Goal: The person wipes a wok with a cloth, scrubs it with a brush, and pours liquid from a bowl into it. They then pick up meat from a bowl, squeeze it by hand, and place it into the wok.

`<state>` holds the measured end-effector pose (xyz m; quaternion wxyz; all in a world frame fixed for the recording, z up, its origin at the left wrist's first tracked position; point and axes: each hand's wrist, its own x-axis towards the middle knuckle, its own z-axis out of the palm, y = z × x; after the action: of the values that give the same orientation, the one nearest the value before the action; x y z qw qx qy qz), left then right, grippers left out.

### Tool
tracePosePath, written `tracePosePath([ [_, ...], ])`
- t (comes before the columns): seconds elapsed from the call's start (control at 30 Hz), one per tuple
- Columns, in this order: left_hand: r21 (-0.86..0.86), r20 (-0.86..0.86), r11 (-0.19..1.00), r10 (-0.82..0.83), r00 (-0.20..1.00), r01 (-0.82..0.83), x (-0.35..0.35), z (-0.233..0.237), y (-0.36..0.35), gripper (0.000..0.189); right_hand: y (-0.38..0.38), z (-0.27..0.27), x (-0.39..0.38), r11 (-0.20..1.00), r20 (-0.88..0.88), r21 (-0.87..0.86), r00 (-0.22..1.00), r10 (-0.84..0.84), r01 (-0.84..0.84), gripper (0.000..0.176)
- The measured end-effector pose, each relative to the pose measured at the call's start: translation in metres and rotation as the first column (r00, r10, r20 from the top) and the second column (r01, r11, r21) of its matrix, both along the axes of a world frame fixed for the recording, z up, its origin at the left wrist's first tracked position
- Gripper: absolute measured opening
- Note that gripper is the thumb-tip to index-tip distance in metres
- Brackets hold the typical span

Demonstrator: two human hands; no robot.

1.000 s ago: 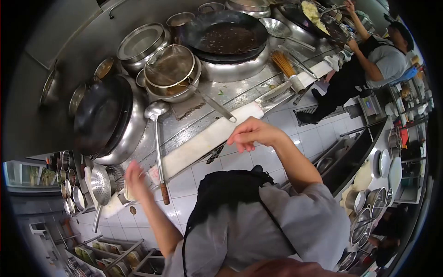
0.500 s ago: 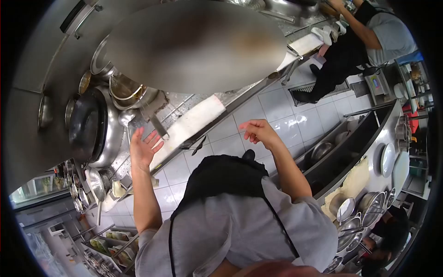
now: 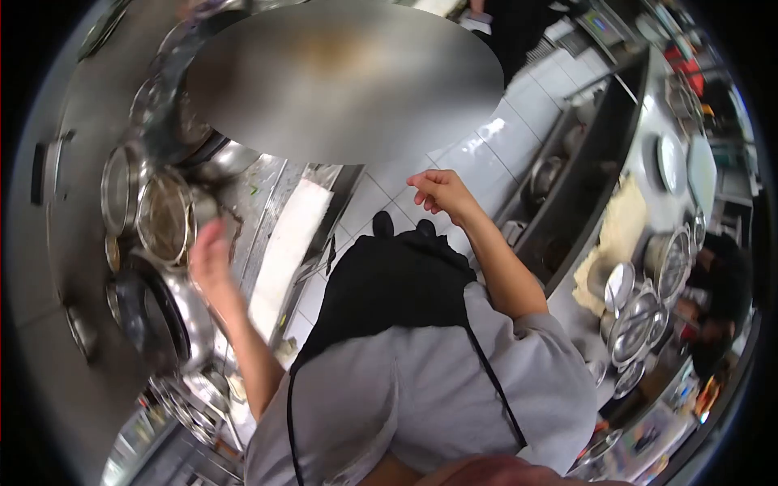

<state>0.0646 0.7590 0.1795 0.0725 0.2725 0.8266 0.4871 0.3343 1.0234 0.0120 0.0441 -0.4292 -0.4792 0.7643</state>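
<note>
My left hand [image 3: 211,257] is raised at the left, blurred by motion, its fingers stretched out and nothing visible in them. It is nearest to a metal strainer [image 3: 164,215] and a dark wok [image 3: 148,312] on the stove side. My right hand [image 3: 442,194] hangs over the tiled floor in front of my black apron [image 3: 389,283]. Its fingers are loosely curled and apart, and it holds nothing. A long white cloth [image 3: 290,243] lies along the counter edge between my hands.
To the right stands a steel counter with a beige cloth [image 3: 612,243], a white plate [image 3: 671,162] and several strainers and pots [image 3: 636,324]. Another person in dark clothes [image 3: 519,32] stands at the top. A further person [image 3: 725,292] is at the far right. A blurred oval covers the upper middle.
The view has turned, so the counters and the other person have shifted. My left hand has moved left and is now blurred. My right hand is slightly higher and further left, its fingers more curled.
</note>
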Motion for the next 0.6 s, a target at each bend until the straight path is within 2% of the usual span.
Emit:
tracePosePath([
  [0.03, 0.028, 0.091, 0.956, -0.294, 0.951, 0.293, 0.011, -0.020, 0.036, 0.030, -0.004, -0.001, 0.005, 0.998, -0.001, -0.026, 0.999, -0.049, 0.049, 0.024],
  [0.07, 0.028, 0.306, 0.828, -0.541, 0.783, 0.560, 0.024, -0.040, 0.077, 0.035, -0.009, 0.004, 0.008, 0.997, 0.070, 0.036, 0.995, -0.068, 0.066, 0.024],
  [0.1, 0.118, 0.504, 0.689, -0.662, 0.555, 0.715, 0.046, -0.060, 0.122, 0.040, -0.015, 0.006, 0.011, 0.992, 0.067, 0.037, 0.990, -0.122, 0.120, 0.024],
  [0.13, 0.145, 0.613, 0.667, -0.640, 0.463, 0.731, 0.056, -0.111, 0.157, 0.046, -0.018, 0.006, 0.018, 0.989, 0.100, 0.058, 0.985, -0.142, 0.137, 0.026],
  [0.17, 0.050, 0.518, 0.632, -0.679, 0.521, 0.773, 0.053, -0.185, 0.193, 0.052, -0.026, 0.020, 0.023, 0.975, 0.092, 0.089, 0.973, -0.214, 0.206, 0.027],
  [0.2, -0.112, 0.371, 0.631, -0.690, 0.621, 0.768, 0.055, -0.236, 0.227, 0.061, -0.035, 0.015, 0.033, 0.960, 0.032, 0.105, 0.964, -0.265, 0.260, 0.027],
  [0.23, -0.185, 0.485, 0.673, -0.571, 0.662, 0.716, 0.070, -0.231, 0.255, 0.069, -0.041, 0.022, 0.042, 0.944, 0.007, 0.150, 0.955, -0.298, 0.293, 0.026],
  [0.27, -0.191, 0.635, 0.765, -0.382, 0.672, 0.615, 0.062, -0.283, 0.281, 0.076, -0.050, 0.033, 0.053, 0.934, 0.028, 0.167, 0.946, -0.324, 0.315, 0.026],
  [0.3, -0.217, 0.412, 0.766, -0.491, 0.768, 0.606, 0.066, -0.295, 0.293, 0.083, -0.062, 0.044, 0.065, 0.907, 0.034, 0.181, 0.919, -0.394, 0.382, 0.026],
  [0.33, -0.315, 0.503, 0.735, -0.407, 0.762, 0.600, 0.045, -0.345, 0.315, 0.090, -0.072, 0.051, 0.077, 0.882, 0.035, 0.190, 0.895, -0.445, 0.431, 0.026],
  [0.37, -0.320, 0.435, 0.739, -0.440, 0.785, 0.592, 0.042, -0.358, 0.325, 0.093, -0.081, 0.056, 0.090, 0.858, 0.072, 0.227, 0.871, -0.486, 0.460, 0.027],
  [0.4, -0.408, 0.435, 0.689, -0.431, 0.791, 0.600, 0.037, -0.368, 0.337, 0.092, -0.093, 0.061, 0.106, 0.836, 0.111, 0.262, 0.846, -0.522, 0.482, 0.027],
  [0.43, -0.360, 0.633, 0.696, -0.307, 0.711, 0.621, 0.031, -0.382, 0.346, 0.089, -0.106, 0.064, 0.122, 0.815, 0.149, 0.296, 0.819, -0.554, 0.497, 0.028],
  [0.47, -0.299, 0.714, 0.740, -0.245, 0.656, 0.602, 0.041, -0.371, 0.346, 0.089, -0.120, 0.065, 0.137, 0.755, 0.159, 0.355, 0.759, -0.631, 0.552, 0.028],
  [0.5, -0.251, 0.686, 0.806, -0.243, 0.686, 0.536, 0.051, -0.367, 0.345, 0.092, -0.136, 0.067, 0.152, 0.693, 0.166, 0.418, 0.700, -0.694, 0.588, 0.028],
  [0.53, -0.330, 0.622, 0.813, -0.195, 0.759, 0.480, 0.054, -0.372, 0.348, 0.094, -0.152, 0.069, 0.168, 0.632, 0.169, 0.476, 0.643, -0.747, 0.611, 0.029],
  [0.57, -0.368, 0.570, 0.786, -0.231, 0.788, 0.497, 0.050, -0.384, 0.353, 0.097, -0.168, 0.071, 0.184, 0.545, 0.168, 0.534, 0.550, -0.818, 0.647, 0.027],
  [0.6, -0.451, 0.497, 0.762, -0.217, 0.840, 0.464, 0.058, -0.373, 0.350, 0.100, -0.185, 0.074, 0.201, 0.455, 0.162, 0.592, 0.455, -0.876, 0.665, 0.026],
])
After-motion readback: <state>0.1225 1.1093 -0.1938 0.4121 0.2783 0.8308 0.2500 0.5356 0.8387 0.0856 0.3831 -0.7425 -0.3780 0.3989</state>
